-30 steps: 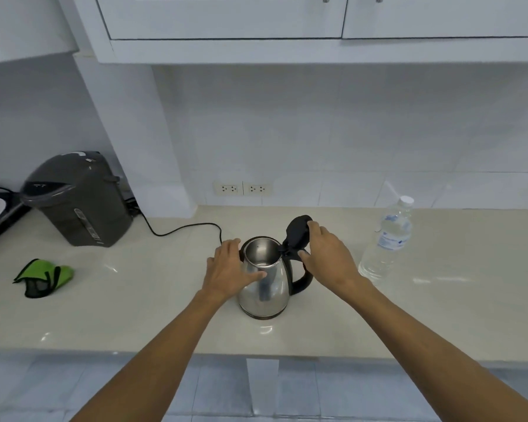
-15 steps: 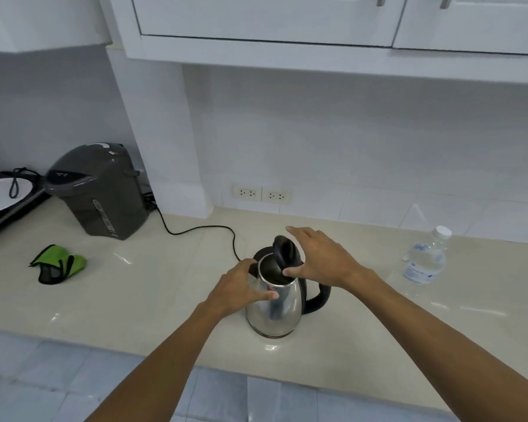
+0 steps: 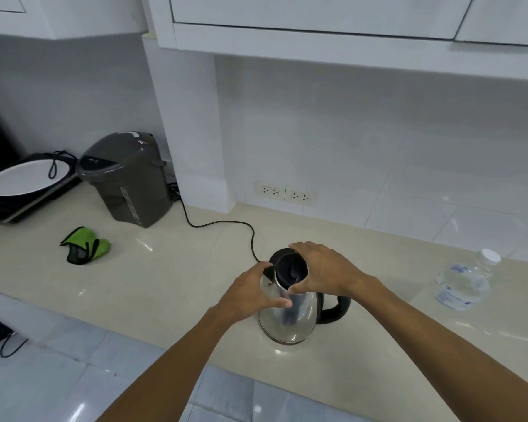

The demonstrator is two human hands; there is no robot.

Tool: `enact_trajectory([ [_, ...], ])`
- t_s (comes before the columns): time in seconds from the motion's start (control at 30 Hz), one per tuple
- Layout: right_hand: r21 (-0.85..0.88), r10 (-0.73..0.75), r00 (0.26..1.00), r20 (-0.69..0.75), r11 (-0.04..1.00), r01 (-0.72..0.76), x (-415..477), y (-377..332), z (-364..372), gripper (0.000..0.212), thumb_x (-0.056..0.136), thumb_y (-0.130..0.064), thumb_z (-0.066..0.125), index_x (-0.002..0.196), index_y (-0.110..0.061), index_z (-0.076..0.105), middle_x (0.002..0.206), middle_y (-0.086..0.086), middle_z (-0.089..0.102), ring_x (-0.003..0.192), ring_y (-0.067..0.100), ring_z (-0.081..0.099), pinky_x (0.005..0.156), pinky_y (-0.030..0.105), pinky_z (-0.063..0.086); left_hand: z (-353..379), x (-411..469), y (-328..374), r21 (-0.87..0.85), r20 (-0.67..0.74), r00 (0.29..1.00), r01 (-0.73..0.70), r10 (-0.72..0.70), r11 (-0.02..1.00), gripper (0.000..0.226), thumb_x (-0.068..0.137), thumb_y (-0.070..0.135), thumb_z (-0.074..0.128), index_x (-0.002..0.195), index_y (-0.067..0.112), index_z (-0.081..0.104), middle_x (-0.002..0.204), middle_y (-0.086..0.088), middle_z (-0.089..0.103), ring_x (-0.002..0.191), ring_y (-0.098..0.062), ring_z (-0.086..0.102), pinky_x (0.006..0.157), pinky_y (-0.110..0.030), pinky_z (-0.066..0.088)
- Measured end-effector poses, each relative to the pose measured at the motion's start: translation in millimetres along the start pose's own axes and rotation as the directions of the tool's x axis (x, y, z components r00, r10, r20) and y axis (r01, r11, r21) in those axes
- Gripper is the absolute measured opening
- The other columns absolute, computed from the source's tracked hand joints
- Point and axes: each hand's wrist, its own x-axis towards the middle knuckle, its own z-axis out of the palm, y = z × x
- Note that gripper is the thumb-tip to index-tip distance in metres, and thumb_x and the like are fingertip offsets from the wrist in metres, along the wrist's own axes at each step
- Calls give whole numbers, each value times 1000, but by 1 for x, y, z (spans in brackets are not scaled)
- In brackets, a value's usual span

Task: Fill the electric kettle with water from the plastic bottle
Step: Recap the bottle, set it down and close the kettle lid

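Two hands on steel kettle (image 3: 290, 318) | black lid (image 3: 290, 268) down

I see the electric kettle (image 3: 290, 318) standing upright on the pale counter, near its front edge: a shiny steel body with a black handle pointing right and a black lid lying down over its mouth. Well apart to its right stands the plastic bottle (image 3: 464, 284), clear, upright, blue-printed label, its white cap on.
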Motion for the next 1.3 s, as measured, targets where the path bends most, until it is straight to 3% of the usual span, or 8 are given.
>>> enact_trajectory([
  [0.17,15,-8,1000,-12,1000,8,5,5,7,107,59,-65,81,148,-25,38,134,-3,56,120,22,53,97,38,50,4,0,-2,-31,-18,1000,-13,12,999,109,54,73,93,147,34,50,135,15,64,130,-10,58,112,-37,51],
  [0.33,60,-5,999,-46,998,8,9,8,14,104,59,-59,86,145,-25,41,133,-4,55,115,22,51,95,35,49,5,2,-5,-30,-36,999,-27,26,999,108,53,73,92,145,34,52,131,16,66,126,-10,61,110,-39,53],
  [0.53,48,9,1000,-14,999,-8,14,6,12,107,57,-56,89,146,-25,38,136,-4,54,119,24,50,95,42,50,6,4,-6,-14,-57,998,-42,41,999,100,59,65,96,143,33,52,128,16,67,120,-6,62,104,-31,53],
  [0.7,-2,19,1000,23,1000,-19,18,3,9,110,58,-55,90,148,-24,35,141,-3,52,125,27,48,92,40,48,6,3,-4,-6,-57,998,-38,38,999,96,60,63,96,141,33,53,125,17,67,117,-2,60,99,-27,51],
  [1.0,-13,23,999,31,1000,-23,12,6,6,112,58,-61,87,150,-27,31,140,-3,50,127,26,48,90,41,49,6,-1,2,-8,-59,998,-28,28,1000,90,63,58,98,138,35,53,126,19,66,119,1,59,101,-26,49],
  [1.17,128,110,994,-2,986,-109,-8,34,1,111,55,-62,87,147,-31,35,138,-2,53,125,23,53,97,41,49,8,-2,4,-44,-52,999,-15,13,999,88,71,44,98,142,32,48,133,15,61,126,-9,54,103,-26,44],
  [1.3,234,192,981,16,953,-190,-31,63,13,104,62,-47,92,148,-27,37,140,3,54,122,20,55,101,38,48,13,-5,0,-115,-76,997,6,-14,993,100,72,40,99,151,29,39,137,15,54,131,-7,48,106,-26,39],
])
